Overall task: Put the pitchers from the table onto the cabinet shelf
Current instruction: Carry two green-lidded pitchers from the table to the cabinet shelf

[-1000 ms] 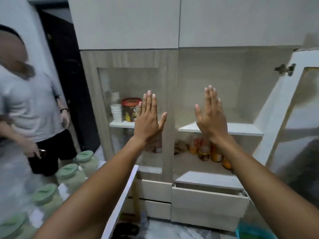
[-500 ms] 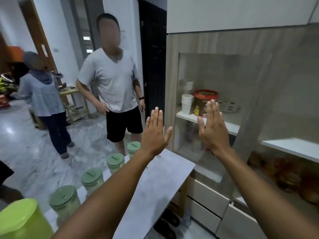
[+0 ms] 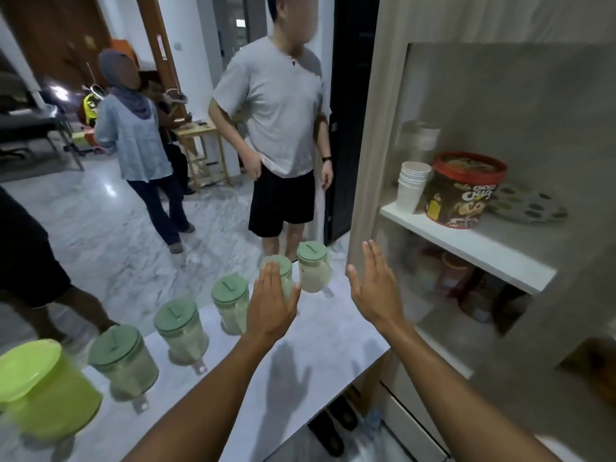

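Note:
Several clear pitchers with green lids stand in a row along the far edge of the grey table (image 3: pixel 320 331); the farthest pitcher (image 3: pixel 313 270) is near the cabinet, another (image 3: pixel 230 303) sits mid-row, and a nearer one (image 3: pixel 125 361) is at the left. My left hand (image 3: pixel 273 303) is flat and open, held above the table in front of the second-farthest pitcher. My right hand (image 3: pixel 376 285) is open too, raised beside the cabinet front. Neither hand touches anything. The cabinet shelf (image 3: pixel 466 241) is white, behind a glass door.
A lime-green pitcher (image 3: pixel 43 388) sits at the table's near left. On the shelf are stacked paper cups (image 3: pixel 413 186), a red-lidded cereal tub (image 3: pixel 466 190) and a plate. A person in a grey shirt (image 3: pixel 280 105) stands just beyond the table; others stand further left. Shoes lie under the table.
My view has swung left and down from the cabinet to the table. Both open hands have dropped lower, toward the pitchers.

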